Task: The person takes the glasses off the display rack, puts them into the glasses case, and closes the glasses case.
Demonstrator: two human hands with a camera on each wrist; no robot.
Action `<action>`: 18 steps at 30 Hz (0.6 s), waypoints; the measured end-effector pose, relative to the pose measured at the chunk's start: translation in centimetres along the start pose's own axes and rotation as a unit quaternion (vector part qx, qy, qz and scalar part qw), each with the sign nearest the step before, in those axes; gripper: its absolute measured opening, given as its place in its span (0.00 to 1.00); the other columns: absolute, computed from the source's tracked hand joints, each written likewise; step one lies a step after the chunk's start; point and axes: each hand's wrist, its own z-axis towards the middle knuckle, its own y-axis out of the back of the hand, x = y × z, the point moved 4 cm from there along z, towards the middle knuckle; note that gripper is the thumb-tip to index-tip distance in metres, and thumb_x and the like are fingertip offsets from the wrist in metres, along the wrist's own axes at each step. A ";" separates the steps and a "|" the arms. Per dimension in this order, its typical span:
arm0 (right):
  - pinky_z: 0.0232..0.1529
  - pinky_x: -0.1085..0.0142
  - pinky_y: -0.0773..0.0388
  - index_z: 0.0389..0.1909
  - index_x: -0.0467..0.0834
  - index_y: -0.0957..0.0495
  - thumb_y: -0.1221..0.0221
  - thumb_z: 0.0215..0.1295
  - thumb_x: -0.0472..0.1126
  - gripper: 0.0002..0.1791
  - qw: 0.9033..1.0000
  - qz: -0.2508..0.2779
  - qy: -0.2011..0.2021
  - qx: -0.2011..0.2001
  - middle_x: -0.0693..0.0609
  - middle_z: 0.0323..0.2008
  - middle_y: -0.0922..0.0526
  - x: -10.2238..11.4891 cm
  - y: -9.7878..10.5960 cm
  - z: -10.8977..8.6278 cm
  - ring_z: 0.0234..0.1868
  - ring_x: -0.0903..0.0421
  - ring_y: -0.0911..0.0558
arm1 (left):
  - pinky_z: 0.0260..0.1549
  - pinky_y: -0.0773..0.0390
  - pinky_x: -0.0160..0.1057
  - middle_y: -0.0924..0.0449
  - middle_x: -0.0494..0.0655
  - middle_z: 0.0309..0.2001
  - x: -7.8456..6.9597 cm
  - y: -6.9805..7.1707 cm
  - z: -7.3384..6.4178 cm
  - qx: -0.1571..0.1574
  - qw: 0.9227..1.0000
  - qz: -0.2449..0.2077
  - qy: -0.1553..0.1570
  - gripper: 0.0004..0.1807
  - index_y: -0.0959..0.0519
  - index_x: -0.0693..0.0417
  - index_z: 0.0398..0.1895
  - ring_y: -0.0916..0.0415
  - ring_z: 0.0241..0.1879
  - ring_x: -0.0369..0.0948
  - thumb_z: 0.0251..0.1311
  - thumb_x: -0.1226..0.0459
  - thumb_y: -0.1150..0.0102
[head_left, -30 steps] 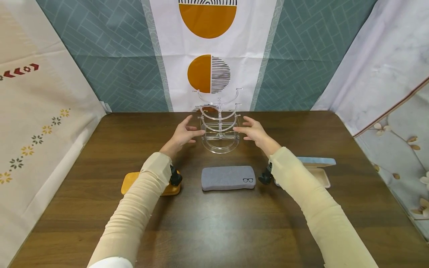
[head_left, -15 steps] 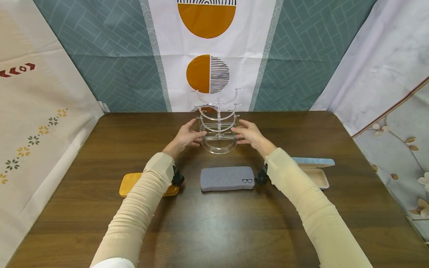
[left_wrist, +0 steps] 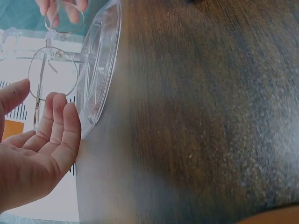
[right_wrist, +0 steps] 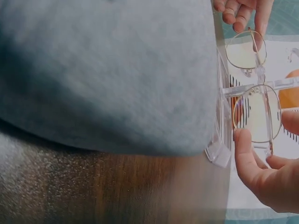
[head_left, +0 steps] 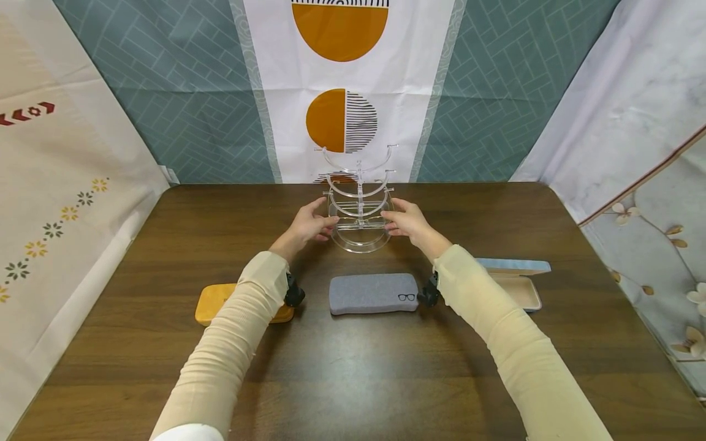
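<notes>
A clear display stand with curved tiers stands toward the back of the table. Thin gold-rimmed eyeglasses sit on its lower part, lenses facing me. My left hand is at the stand's left side, thumb and loosely bent fingers apart on either side of the glasses' edge. On the opposite side, my right hand stands likewise, with one fingertip right at the lens rim in the right wrist view. A gap shows between thumb and fingers of each hand.
A grey glasses case lies shut in front of the stand. To the left, a yellow case is partly under my left forearm. An open case with a blue lid sits behind my right sleeve. Patterned cloth hangs at the back.
Both hands have moved inward to the sides of the glasses, and their fingers have drawn in slightly. The stand and the cases have stayed in place.
</notes>
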 end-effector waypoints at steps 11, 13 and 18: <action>0.51 0.54 0.28 0.70 0.40 0.52 0.47 0.64 0.33 0.36 0.999 -0.007 0.033 -0.014 0.39 0.45 0.28 0.1 -0.5 0.1 0.50 0.37 0.27 | 0.23 0.23 0.35 0.24 0.57 0.28 -0.2 -0.1 0.0 0.001 1.000 -0.019 -0.009 0.36 0.49 0.50 0.70 0.27 0.20 0.39 0.61 0.67 0.46; 0.50 0.54 0.27 0.69 0.40 0.52 0.47 0.64 0.34 0.35 0.999 -0.014 0.034 -0.019 0.37 0.47 0.28 0.1 -0.5 0.0 0.50 0.38 0.26 | 0.22 0.23 0.34 0.24 0.54 0.25 -0.2 -0.1 0.1 0.001 1.000 -0.026 -0.011 0.34 0.49 0.51 0.70 0.28 0.18 0.38 0.62 0.67 0.48; 0.49 0.55 0.27 0.69 0.39 0.50 0.48 0.65 0.36 0.34 0.999 -0.021 0.036 -0.026 0.35 0.51 0.28 0.3 -0.5 -0.3 0.50 0.39 0.25 | 0.20 0.25 0.32 0.26 0.51 0.20 -0.2 -0.1 0.2 -0.003 0.999 -0.038 -0.019 0.32 0.49 0.55 0.69 0.30 0.16 0.37 0.63 0.69 0.50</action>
